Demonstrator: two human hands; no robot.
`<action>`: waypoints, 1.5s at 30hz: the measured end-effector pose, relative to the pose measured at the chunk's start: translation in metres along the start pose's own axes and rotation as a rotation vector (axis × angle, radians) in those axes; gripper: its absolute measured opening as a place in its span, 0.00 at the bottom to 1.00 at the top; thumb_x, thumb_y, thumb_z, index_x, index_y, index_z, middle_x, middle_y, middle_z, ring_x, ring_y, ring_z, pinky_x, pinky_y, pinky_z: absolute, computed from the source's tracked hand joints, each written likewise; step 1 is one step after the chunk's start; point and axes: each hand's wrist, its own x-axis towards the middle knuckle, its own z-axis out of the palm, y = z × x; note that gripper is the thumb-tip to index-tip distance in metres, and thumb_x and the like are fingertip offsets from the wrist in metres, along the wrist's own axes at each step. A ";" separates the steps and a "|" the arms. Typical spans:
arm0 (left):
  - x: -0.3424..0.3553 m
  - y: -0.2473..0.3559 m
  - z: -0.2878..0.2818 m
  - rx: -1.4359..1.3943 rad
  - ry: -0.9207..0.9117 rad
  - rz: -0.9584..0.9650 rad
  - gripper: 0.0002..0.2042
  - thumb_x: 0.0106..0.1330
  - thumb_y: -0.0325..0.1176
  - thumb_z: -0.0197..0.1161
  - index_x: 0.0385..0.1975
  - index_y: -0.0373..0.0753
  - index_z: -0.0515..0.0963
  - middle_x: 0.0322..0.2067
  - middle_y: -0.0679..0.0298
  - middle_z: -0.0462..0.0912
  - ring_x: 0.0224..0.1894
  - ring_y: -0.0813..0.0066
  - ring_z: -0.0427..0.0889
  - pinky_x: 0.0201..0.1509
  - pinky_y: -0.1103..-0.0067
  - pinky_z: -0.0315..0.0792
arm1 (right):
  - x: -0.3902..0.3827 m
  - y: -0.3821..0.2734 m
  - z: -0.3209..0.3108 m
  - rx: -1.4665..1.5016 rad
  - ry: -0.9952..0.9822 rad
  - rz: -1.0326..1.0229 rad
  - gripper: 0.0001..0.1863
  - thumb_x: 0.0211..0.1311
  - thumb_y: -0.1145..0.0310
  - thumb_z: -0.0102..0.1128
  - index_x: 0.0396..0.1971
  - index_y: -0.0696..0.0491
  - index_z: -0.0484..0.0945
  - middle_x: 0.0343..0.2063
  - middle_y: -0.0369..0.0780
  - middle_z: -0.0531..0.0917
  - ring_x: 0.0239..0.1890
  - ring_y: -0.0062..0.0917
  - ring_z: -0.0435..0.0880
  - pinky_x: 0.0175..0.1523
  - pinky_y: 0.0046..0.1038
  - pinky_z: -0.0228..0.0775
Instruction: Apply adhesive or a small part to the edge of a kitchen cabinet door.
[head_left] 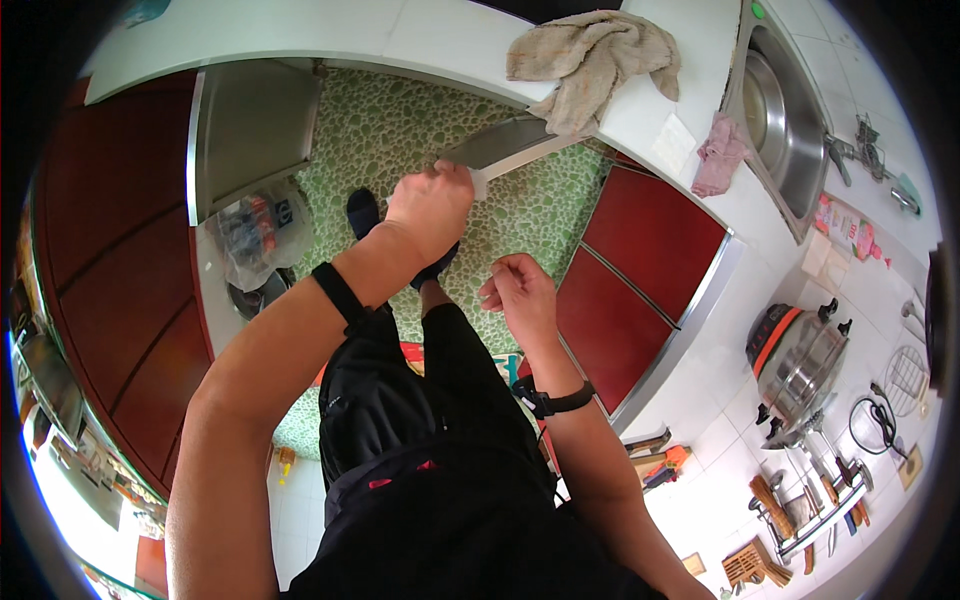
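My left hand (432,208) is closed at the free end of a swung-out cabinet door (500,143), which has a grey inner face and a pale edge. A bit of white cloth (480,184) shows beside the fingers, pressed against that edge. Most of the cloth is hidden under the hand. Lower and to the right, my right hand (524,298) hangs over the floor with its fingers loosely curled. Nothing shows in it. Black bands circle both forearms.
A beige towel (600,62) drapes over the white counter (440,30). To its right are a pink cloth (720,155) and a steel sink (792,130). Another grey door (255,135) stands open at left, near a plastic bag (262,235). Red cabinet doors (640,260) flank the green pebble-patterned floor (375,120).
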 end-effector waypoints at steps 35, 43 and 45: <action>-0.066 -0.003 0.099 -1.340 0.358 -0.676 0.11 0.63 0.25 0.68 0.44 0.37 0.77 0.28 0.63 0.82 0.31 0.72 0.78 0.37 0.76 0.73 | 0.128 -0.107 0.037 -0.899 -0.358 -0.986 0.12 0.51 0.80 0.68 0.34 0.52 0.77 0.22 0.35 0.81 0.17 0.24 0.78 0.22 0.24 0.69; -0.056 -0.009 0.069 -1.489 0.352 -0.384 0.29 0.60 0.32 0.76 0.60 0.37 0.71 0.35 0.59 0.86 0.35 0.73 0.88 0.39 0.81 0.80 | 0.129 -0.110 0.038 -1.085 -0.424 -0.994 0.08 0.49 0.76 0.69 0.28 0.48 0.79 0.20 0.32 0.76 0.17 0.25 0.77 0.22 0.26 0.68; -0.052 -0.009 0.076 -1.525 0.358 -0.381 0.28 0.60 0.32 0.76 0.59 0.37 0.73 0.35 0.59 0.86 0.35 0.73 0.88 0.39 0.81 0.80 | 0.130 -0.111 0.037 -1.100 -0.444 -0.994 0.09 0.49 0.76 0.69 0.28 0.48 0.78 0.20 0.32 0.76 0.17 0.24 0.77 0.22 0.26 0.69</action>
